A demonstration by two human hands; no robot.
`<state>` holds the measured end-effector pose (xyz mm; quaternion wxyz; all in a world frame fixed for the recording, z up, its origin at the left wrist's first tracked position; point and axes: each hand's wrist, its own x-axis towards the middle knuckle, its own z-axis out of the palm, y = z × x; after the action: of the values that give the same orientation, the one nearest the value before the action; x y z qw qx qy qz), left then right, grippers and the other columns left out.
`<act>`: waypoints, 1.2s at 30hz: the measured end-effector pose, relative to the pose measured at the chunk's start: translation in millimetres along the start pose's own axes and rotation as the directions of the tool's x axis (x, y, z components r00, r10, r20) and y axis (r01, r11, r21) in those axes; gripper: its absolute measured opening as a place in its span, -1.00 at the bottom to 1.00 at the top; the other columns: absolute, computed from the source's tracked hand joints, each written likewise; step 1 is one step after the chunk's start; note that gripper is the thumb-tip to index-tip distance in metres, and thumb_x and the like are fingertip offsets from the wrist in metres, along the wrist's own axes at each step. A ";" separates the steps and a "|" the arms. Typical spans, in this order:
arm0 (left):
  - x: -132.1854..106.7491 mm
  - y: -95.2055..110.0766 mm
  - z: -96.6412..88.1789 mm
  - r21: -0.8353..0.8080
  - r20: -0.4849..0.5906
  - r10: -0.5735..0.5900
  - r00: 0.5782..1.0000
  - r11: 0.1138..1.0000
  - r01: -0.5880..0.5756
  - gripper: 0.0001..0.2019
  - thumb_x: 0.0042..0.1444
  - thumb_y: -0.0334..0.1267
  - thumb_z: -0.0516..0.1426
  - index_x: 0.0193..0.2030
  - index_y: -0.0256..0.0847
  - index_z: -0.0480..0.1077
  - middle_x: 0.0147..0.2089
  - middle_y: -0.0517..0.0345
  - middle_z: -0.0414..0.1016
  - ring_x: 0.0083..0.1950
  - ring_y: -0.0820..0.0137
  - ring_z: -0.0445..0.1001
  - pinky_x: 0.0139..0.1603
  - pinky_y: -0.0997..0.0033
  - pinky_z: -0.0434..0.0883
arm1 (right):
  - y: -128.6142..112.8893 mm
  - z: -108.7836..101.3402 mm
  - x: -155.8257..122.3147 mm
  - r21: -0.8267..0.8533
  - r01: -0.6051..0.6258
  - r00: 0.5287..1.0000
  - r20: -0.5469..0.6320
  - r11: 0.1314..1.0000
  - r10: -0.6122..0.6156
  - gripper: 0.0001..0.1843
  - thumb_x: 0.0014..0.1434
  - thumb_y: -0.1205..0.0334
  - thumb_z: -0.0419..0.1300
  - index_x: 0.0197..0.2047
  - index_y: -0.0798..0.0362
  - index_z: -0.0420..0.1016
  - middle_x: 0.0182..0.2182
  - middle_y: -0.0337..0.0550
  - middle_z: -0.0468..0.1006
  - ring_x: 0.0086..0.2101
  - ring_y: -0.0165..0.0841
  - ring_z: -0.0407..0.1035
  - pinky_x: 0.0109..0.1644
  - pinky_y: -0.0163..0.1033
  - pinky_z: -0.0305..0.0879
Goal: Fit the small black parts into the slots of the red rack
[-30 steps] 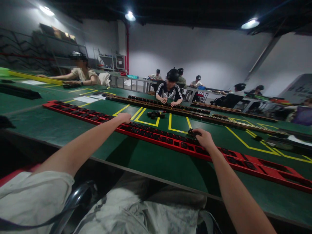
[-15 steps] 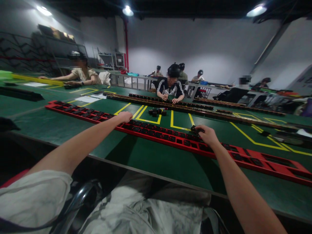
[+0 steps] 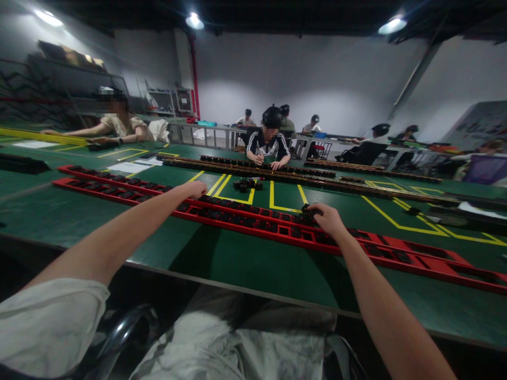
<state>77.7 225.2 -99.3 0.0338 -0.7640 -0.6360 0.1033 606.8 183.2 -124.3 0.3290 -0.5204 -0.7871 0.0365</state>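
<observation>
Right hand (image 3: 328,219): fingers pinching a small black part (image 3: 307,208) at their tips, over the far row of the red frame (image 3: 442,269); touching the frame or just above, can't tell.
Left hand (image 3: 197,190): fingers curled in at the frame's far side; holding something or just resting, can't tell.
Red frame: long, two rows, seated parts (image 3: 237,219) in many pockets; lies slantwise in front of the person.
Drop risk: fingertip pinch looks slim; a slip could put the part down crooked or off the far edge.
Knock risk: both forearms cross the frame; a low wrist could catch seated parts.
Shift risk: uneven hand pressure could skid or twist a frame this long.
Loose cluster (image 3: 247,184): black pieces beyond the frame, between the hands; a wide reach could scatter them.
Surface (image 3: 245,264): green, yellow tape (image 3: 271,195) outlines, dark rails (image 3: 233,168) further back, paper sheets (image 3: 124,167) to the left.
Room: co-worker (image 3: 273,148) opposite, others behind; pale wall (image 3: 237,74), hanging lamps (image 3: 195,21).
</observation>
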 end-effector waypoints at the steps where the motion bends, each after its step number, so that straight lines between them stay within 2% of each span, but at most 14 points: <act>1: -0.1 -2.6 0.1 0.003 0.005 0.002 1.000 1.000 -0.002 -0.82 -0.21 -0.39 0.16 -0.41 -0.16 0.54 -0.27 0.04 0.59 -0.16 0.23 0.51 -0.12 0.36 0.40 | -0.4 -0.4 0.1 0.003 0.001 1.000 -0.001 1.000 -0.001 -0.58 -0.02 0.47 0.06 -0.15 0.07 0.63 -0.15 -0.09 0.65 -0.10 -0.21 0.51 0.11 -0.11 0.36; 10: -18.2 -31.1 14.1 -0.010 0.041 -0.022 0.999 1.000 0.022 -0.80 -0.24 -0.40 0.11 -0.43 -0.16 0.52 -0.26 0.08 0.60 -0.21 0.28 0.50 -0.18 0.41 0.38 | -4.4 -2.0 0.0 0.011 0.023 1.000 0.002 1.000 -0.023 -0.59 -0.03 0.46 0.09 -0.16 0.05 0.63 -0.15 -0.10 0.65 -0.11 -0.19 0.51 0.12 -0.07 0.36; 18: -25.5 -55.6 20.7 -0.044 0.044 -0.148 0.988 0.988 0.150 -0.71 -0.22 -0.35 0.12 -0.31 -0.13 0.57 -0.23 0.10 0.61 -0.22 0.30 0.51 -0.22 0.46 0.38 | -4.1 -1.7 -0.1 0.006 0.030 1.000 0.005 1.000 -0.030 -0.60 -0.02 0.43 0.10 -0.15 0.04 0.62 -0.16 -0.09 0.65 -0.12 -0.17 0.51 0.10 -0.05 0.38; 21: -27.2 -58.7 19.9 -0.046 0.049 -0.190 0.980 0.980 0.193 -0.68 -0.20 -0.31 0.13 -0.25 -0.09 0.57 -0.19 0.10 0.61 -0.23 0.28 0.52 -0.26 0.45 0.39 | -5.2 -1.0 -0.1 0.008 -0.007 1.000 -0.012 1.000 0.007 -0.61 -0.01 0.40 0.10 -0.14 0.06 0.62 -0.17 -0.07 0.65 -0.15 -0.16 0.52 0.04 -0.06 0.41; 25: -29.8 -58.9 21.6 -0.041 0.035 -0.221 0.975 0.974 0.222 -0.70 -0.20 -0.30 0.16 -0.26 -0.08 0.57 -0.15 0.06 0.61 -0.18 0.22 0.54 -0.25 0.43 0.40 | -8.4 -1.8 -0.6 0.010 -0.049 0.998 -0.036 0.999 0.049 -0.61 0.01 0.40 0.08 -0.13 0.09 0.61 -0.18 -0.03 0.65 -0.17 -0.17 0.51 0.00 -0.08 0.42; 30: -34.1 -62.8 27.3 -0.059 -0.010 -0.267 0.964 0.962 0.266 -0.78 -0.15 -0.22 0.20 -0.30 -0.12 0.56 -0.14 -0.02 0.60 -0.15 0.17 0.54 -0.22 0.40 0.42 | -7.7 -1.4 0.5 0.010 -0.032 0.998 -0.049 0.999 0.032 -0.63 0.00 0.39 0.10 -0.16 0.06 0.62 -0.19 -0.06 0.65 -0.17 -0.17 0.50 0.05 -0.05 0.40; 36: -46.6 -64.9 21.8 -0.097 -0.048 -0.275 0.960 0.958 0.269 -0.78 -0.11 -0.25 0.19 -0.27 -0.10 0.58 -0.17 0.05 0.62 -0.13 0.23 0.55 -0.15 0.44 0.43 | -6.6 -0.7 1.1 0.029 0.006 0.998 -0.060 1.000 -0.004 -0.70 0.05 0.31 0.13 -0.18 0.03 0.62 -0.21 -0.08 0.64 -0.22 -0.20 0.50 -0.02 -0.09 0.42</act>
<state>2.8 190.1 -103.4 0.0330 -0.6728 -0.7377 0.0456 601.6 180.9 -120.6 0.3599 -0.5146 -0.7776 0.0316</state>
